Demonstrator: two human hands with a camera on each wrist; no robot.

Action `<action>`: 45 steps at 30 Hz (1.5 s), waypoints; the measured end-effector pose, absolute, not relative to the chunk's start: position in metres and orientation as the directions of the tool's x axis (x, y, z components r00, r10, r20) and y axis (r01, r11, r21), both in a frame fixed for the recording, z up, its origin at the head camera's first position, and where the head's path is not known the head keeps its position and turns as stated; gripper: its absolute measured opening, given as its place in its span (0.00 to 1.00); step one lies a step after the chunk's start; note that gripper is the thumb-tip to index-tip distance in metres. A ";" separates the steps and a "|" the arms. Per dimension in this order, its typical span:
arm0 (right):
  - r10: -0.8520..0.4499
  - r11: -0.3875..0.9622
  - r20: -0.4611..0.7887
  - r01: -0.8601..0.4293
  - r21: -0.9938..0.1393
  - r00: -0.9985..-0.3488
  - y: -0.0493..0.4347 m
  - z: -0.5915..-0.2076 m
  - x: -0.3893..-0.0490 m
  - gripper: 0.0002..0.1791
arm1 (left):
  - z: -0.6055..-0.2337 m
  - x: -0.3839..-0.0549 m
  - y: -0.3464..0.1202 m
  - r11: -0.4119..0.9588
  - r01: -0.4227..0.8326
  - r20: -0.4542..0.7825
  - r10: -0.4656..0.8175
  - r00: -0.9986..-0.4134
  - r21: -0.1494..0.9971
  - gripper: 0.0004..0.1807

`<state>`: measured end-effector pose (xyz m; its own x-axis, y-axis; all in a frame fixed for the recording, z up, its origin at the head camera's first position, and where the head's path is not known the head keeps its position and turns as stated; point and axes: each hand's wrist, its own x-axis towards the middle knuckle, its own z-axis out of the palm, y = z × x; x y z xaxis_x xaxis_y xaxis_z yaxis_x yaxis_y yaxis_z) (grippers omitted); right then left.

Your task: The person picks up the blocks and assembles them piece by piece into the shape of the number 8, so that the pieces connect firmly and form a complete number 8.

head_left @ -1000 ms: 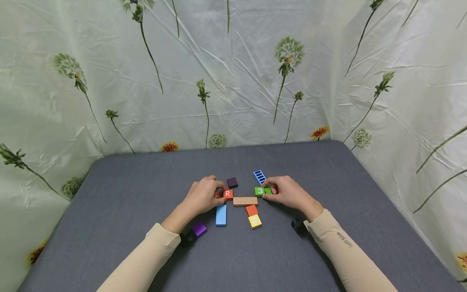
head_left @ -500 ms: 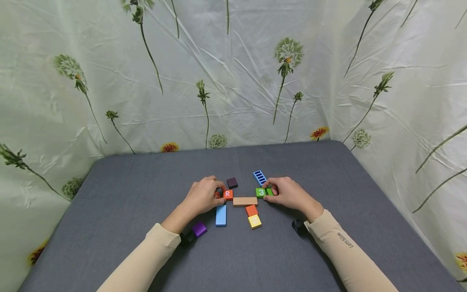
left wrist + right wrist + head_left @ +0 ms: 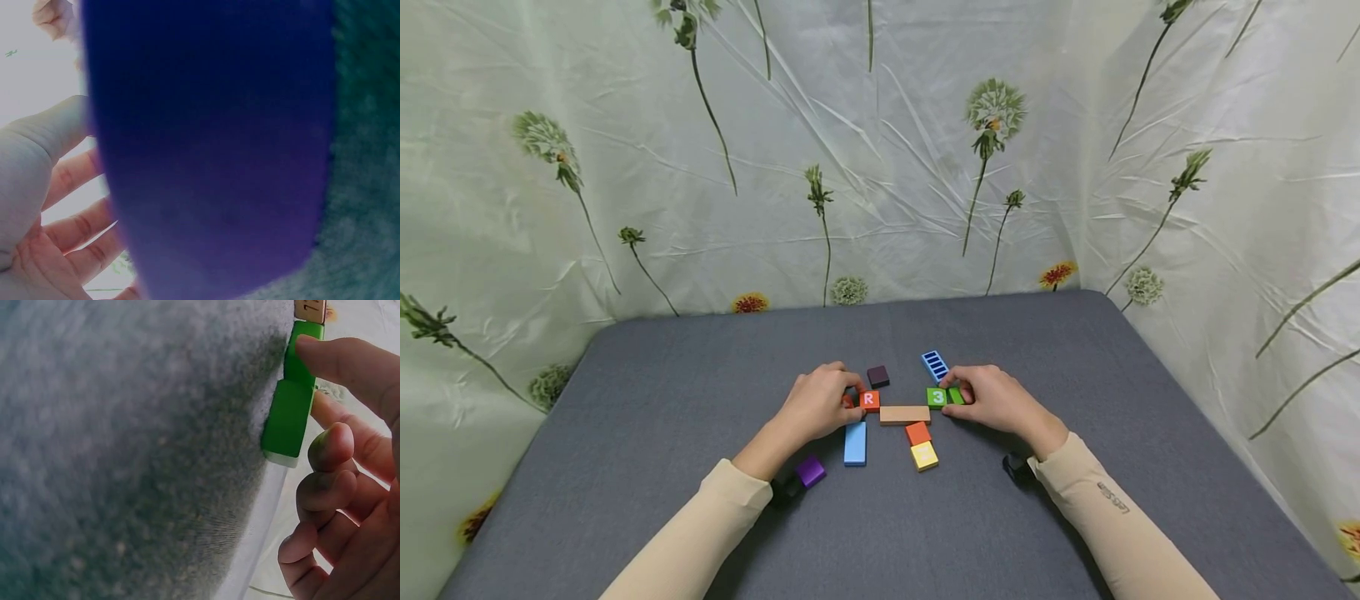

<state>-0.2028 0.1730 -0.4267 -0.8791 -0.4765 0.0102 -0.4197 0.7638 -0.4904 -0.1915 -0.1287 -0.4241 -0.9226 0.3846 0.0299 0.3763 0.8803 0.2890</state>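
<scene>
My left hand (image 3: 818,398) pinches a red block (image 3: 847,402) between thumb and finger, right beside a red block with a white R (image 3: 869,402). In the left wrist view a purple block (image 3: 219,175) fills the middle and hides those fingertips. Across from it, my right hand (image 3: 994,398) pinches green blocks with thumb and finger. One green block carries a white 3 (image 3: 937,398); the other, plain green block (image 3: 289,419), sits end to end with it. Between the two pairs lies a tan plank (image 3: 905,416), its long side running left to right.
A dark block (image 3: 877,377) and a blue block with dark squares (image 3: 935,366) lie behind. Nearer stand a light blue block (image 3: 855,444), an orange block (image 3: 917,433) and a yellow block (image 3: 924,456). The grey table (image 3: 700,358) meets a flowered cloth (image 3: 895,167).
My right hand and the green blocks have shifted slightly to the right and toward me. My left hand and the red blocks stay in place.
</scene>
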 end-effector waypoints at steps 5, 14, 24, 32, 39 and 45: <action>-0.499 0.756 0.022 -0.448 -0.478 -0.866 0.170 -0.423 -0.198 0.21 | -0.424 -0.192 -0.129 0.883 0.373 0.031 0.380 -0.924 0.286 0.11; -0.542 0.742 0.043 -0.502 -0.445 -0.839 0.166 -0.423 -0.196 0.25 | -0.425 -0.192 -0.129 0.887 0.367 0.025 0.375 -0.927 0.282 0.12; -0.546 0.749 0.051 -0.515 -0.417 -0.836 0.163 -0.423 -0.197 0.22 | -0.424 -0.191 -0.127 0.891 0.362 0.018 0.371 -0.928 0.273 0.13; -0.561 0.740 0.070 -0.538 -0.403 -0.825 0.163 -0.424 -0.198 0.24 | -0.423 -0.191 -0.127 0.894 0.358 0.014 0.368 -0.930 0.271 0.13; -0.562 0.743 0.072 -0.541 -0.394 -0.824 0.162 -0.424 -0.199 0.23 | -0.424 -0.191 -0.127 0.893 0.357 0.014 0.368 -0.930 0.272 0.13; -0.559 0.741 0.056 -0.529 -0.414 -0.827 0.165 -0.423 -0.201 0.23 | -0.424 -0.191 -0.127 0.893 0.359 0.012 0.369 -0.929 0.271 0.13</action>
